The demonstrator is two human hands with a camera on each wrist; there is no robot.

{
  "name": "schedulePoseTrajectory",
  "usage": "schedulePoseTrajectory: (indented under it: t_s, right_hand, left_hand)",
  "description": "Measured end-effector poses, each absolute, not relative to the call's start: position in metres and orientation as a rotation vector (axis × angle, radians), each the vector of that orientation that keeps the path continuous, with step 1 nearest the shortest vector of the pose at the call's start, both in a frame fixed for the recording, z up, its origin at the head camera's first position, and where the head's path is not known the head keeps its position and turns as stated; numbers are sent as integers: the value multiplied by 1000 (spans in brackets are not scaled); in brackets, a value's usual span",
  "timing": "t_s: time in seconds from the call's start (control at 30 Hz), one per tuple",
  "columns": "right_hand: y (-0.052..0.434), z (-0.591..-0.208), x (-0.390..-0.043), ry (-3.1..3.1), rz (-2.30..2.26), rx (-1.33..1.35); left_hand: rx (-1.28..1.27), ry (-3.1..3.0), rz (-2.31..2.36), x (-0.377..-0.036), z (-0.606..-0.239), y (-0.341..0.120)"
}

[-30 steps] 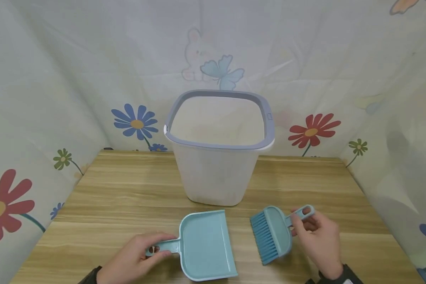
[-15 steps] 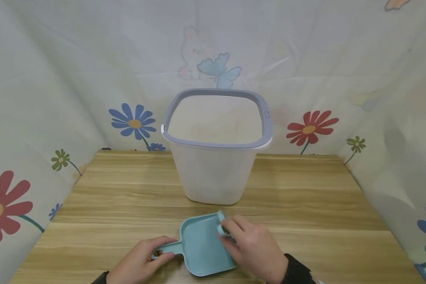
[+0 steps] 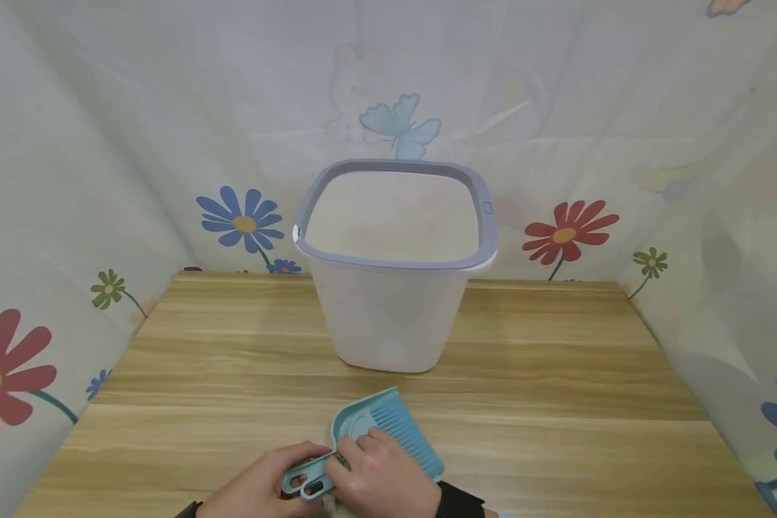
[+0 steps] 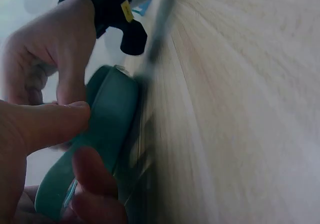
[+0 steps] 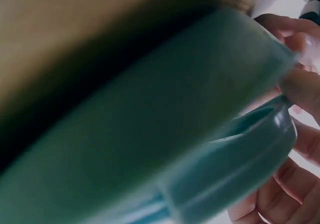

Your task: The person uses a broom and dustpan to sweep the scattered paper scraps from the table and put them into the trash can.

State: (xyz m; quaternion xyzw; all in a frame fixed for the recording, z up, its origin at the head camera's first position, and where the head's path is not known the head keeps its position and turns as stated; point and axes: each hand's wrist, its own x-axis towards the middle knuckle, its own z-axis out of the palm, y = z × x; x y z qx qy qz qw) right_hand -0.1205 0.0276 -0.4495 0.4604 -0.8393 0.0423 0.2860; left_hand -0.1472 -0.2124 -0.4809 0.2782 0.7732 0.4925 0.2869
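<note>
A light-blue dustpan [image 3: 351, 424] lies on the wooden table [image 3: 557, 374] near its front edge. A matching brush [image 3: 398, 424] rests inside the pan, bristles fanned toward the far right. The two looped handles [image 3: 306, 483] lie stacked together. My left hand [image 3: 259, 489] grips the dustpan handle [image 4: 107, 129] between thumb and fingers. Over the brush's back lies my right hand [image 3: 382, 475], its fingers pinching the brush at the handle end. The right wrist view is a blurred teal surface [image 5: 165, 124] with fingers [image 5: 300, 83] at its right edge.
A translucent white bin [image 3: 395, 316] with a grey rim [image 3: 393, 165] stands at the table's middle, just behind the dustpan. Flower-printed cloth [image 3: 103, 180] hangs around the left, back and right sides of the table.
My right hand carried the brush from the right of the table leftward into the dustpan and now holds it there. The pan turned slightly; my left hand kept its hold on the handle.
</note>
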Motion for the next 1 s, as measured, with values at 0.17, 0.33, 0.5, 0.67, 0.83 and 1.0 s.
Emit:
schedulePoseTrajectory:
  t_s: [0.17,0.33,0.5,0.67,0.83,1.0]
  right_hand:
    - [21,-453,-126,-2360,163,1282]
    - [19,-452,-131,-2444,208,1314]
    - [27,-452,-129,-2400,257,1350]
    - [58,-450,-130,-2481,375,1279]
    - [113,-455,-140,-2549,462,995]
    - [172,-459,-154,-2512,420,755]
  left_hand:
    - [767,1905,1397,-145,-485,-214]
    - [786,1915,1392,-146,-489,-216]
    - [725,1869,1418,-146,-492,-229]
    - [658,1679,1582,-148,-492,-262]
    - [425,1608,1681,-149,-488,-309]
    - [337,1728,1763,-156,-490,-348]
